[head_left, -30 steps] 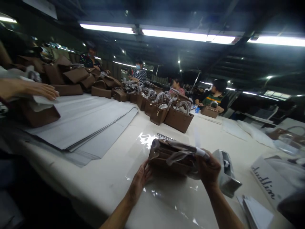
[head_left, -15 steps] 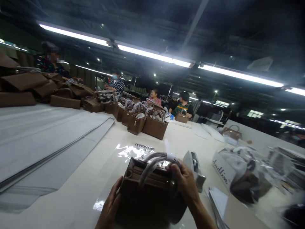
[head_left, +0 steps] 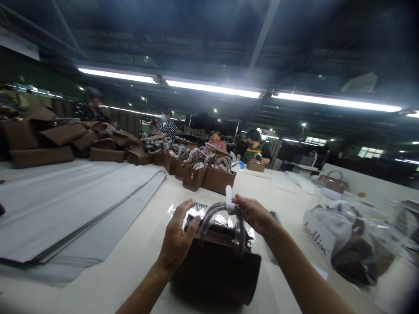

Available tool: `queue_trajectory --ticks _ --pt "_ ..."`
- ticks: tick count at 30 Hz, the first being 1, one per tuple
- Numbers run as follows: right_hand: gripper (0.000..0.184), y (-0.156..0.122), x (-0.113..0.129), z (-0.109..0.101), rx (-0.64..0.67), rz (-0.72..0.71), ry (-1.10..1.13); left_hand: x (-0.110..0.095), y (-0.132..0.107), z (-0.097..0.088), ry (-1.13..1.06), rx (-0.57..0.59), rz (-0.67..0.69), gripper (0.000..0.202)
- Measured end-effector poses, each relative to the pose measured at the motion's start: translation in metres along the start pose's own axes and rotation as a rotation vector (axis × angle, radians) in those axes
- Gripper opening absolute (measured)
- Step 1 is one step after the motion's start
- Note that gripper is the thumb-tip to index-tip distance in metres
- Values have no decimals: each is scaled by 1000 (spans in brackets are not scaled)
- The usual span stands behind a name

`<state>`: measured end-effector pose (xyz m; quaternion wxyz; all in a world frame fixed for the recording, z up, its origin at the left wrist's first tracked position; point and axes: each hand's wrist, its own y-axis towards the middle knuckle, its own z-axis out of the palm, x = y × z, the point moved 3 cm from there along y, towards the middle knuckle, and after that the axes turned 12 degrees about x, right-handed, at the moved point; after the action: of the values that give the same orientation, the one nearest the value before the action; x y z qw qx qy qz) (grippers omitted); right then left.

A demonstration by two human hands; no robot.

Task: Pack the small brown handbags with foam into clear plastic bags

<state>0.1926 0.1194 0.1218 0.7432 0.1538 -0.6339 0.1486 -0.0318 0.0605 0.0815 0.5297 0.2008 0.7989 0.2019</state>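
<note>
A brown handbag [head_left: 218, 266] stands upright on the white table [head_left: 131, 257] right in front of me. Its two handles [head_left: 214, 213] are wrapped in clear film and joined at the top by a strip of white tape [head_left: 229, 198]. My left hand [head_left: 178, 235] rests on the bag's left top edge, fingers spread beside the handles. My right hand [head_left: 250, 211] pinches the handles at the top, just below the tape strip. A clear plastic sheet [head_left: 196, 211] lies under and behind the bag.
A row of brown handbags [head_left: 196, 168] runs down the table's middle, with stacked brown boxes [head_left: 49, 137] at far left. Grey paper sheets [head_left: 65, 205] lie left. Bagged handbags in clear printed plastic [head_left: 347, 237] sit right. Several people [head_left: 252, 148] work at the far end.
The bag has been turned upright and its handles raised. My left hand went from the bag's side to its top edge; my right hand moved up to the taped handles.
</note>
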Motion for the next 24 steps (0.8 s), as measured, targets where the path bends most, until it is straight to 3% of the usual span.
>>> queue_trajectory --ticks 6,12,16,24 --pt "31 10 -1 1 26 -59 27 -39 53 22 -95 246 -48 39" --pt "31 8 -4 2 -33 -187 8 -39 87 60 -316 430 -168 34" --pt "29 4 -1 4 -68 -250 -45 -39 92 71 -475 511 -229 28" --pt "27 -6 3 14 -92 -302 -94 -47 77 68 -577 567 -321 25"
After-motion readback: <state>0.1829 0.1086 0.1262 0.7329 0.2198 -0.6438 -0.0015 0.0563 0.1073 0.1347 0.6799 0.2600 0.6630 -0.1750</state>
